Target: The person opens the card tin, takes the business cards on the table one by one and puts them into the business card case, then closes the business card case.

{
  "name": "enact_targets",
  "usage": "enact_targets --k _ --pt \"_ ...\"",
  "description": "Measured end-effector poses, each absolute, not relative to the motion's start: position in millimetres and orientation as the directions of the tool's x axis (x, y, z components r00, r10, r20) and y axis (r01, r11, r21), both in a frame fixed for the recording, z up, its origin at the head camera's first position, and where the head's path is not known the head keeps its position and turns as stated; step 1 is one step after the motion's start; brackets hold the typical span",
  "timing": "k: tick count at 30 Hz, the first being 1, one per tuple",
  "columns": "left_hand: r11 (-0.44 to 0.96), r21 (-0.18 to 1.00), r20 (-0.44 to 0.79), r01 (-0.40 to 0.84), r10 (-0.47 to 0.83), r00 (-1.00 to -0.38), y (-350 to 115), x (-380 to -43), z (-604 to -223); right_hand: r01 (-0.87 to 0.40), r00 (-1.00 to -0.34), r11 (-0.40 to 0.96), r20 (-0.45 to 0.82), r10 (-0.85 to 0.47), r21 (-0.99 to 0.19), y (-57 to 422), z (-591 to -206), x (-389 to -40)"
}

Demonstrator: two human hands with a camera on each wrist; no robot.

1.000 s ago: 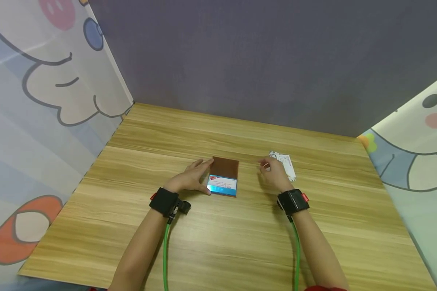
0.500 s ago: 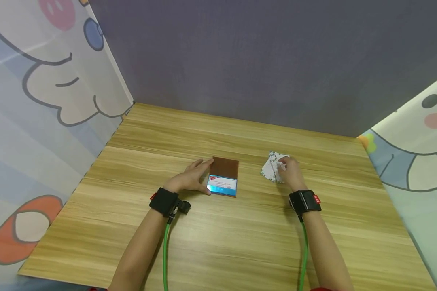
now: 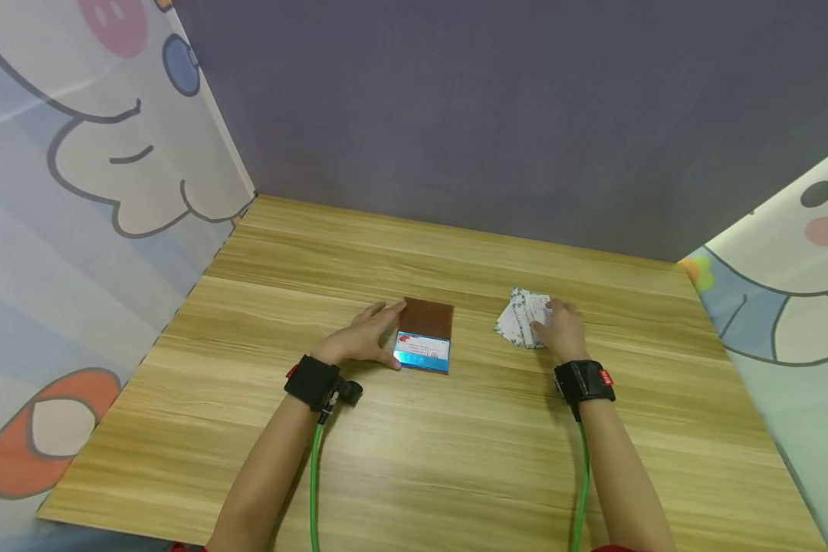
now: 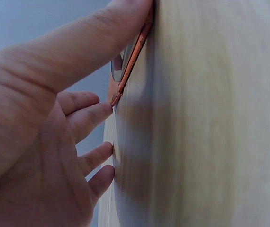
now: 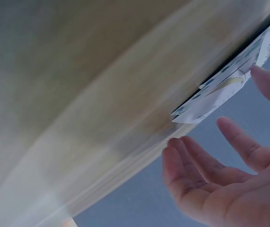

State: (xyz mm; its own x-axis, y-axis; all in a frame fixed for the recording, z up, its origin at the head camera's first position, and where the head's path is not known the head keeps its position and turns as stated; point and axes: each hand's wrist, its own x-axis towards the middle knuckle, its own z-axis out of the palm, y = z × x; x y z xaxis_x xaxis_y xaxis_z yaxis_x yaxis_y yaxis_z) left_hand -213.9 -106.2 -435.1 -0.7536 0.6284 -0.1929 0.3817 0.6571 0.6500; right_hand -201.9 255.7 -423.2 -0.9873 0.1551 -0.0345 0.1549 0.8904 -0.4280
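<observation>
A brown open card holder (image 3: pixel 425 316) lies flat at the table's middle. A white printed card (image 3: pixel 424 346) with red print shows in its lower, blue-shining part. My left hand (image 3: pixel 361 337) rests at the holder's left side, fingers spread, thumb near the lower corner and a fingertip at the upper one. In the left wrist view its copper-coloured edge (image 4: pixel 134 56) runs past the thumb. To the right, several white cards (image 3: pixel 517 320) with patterned edges lie fanned out. My right hand (image 3: pixel 564 331) is over their right side, its thumb at a card (image 5: pixel 211 101), the other fingers apart from it.
The wood-grain table (image 3: pixel 400 460) runs back to a grey-purple panel (image 3: pixel 455 123). Cartoon-printed sheets (image 3: pixel 76 253) hang at both sides. A green cable (image 3: pixel 313 468) trails from each wrist's black strap.
My right hand has moved right from the near left of the cards to their right side, and the fanned cards have come into sight. My left hand and the card holder stay put.
</observation>
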Motion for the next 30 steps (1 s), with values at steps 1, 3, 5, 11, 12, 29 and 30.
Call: enact_targets --k 1,3,5,11,12,29,30 --pt "0.658 0.649 -0.193 0.383 0.629 -0.754 -106.0 -214.1 -435.3 0.163 -0.986 0.895 -0.047 0.158 -0.415 255.9 -422.9 -202.1" --pt "0.659 0.645 -0.191 0.387 0.629 -0.753 -105.7 -214.7 -435.7 0.176 -0.984 0.901 -0.069 0.162 -0.396 256.7 -422.7 -203.0" --pt "0.66 0.642 -0.189 0.391 0.63 -0.753 -105.7 -215.2 -435.9 0.185 -0.983 0.904 -0.083 0.166 -0.385 256.9 -422.5 -203.4" --pt "0.657 0.646 -0.189 0.39 0.632 -0.752 -106.2 -216.2 -436.2 0.19 -0.982 0.903 -0.083 0.171 -0.385 256.1 -423.5 -204.0" --pt "0.656 0.646 -0.19 0.389 0.632 -0.751 -106.2 -216.3 -436.3 0.189 -0.982 0.904 -0.079 0.171 -0.384 255.7 -423.6 -204.0" --pt "0.654 0.645 -0.183 0.395 0.634 -0.751 -107.3 -216.3 -438.2 0.177 -0.978 0.854 0.008 0.208 -0.488 253.9 -427.0 -204.9" --pt "0.654 0.645 -0.183 0.395 0.635 -0.751 -107.2 -216.1 -438.1 0.175 -0.977 0.849 0.016 0.211 -0.499 253.8 -426.9 -204.9"
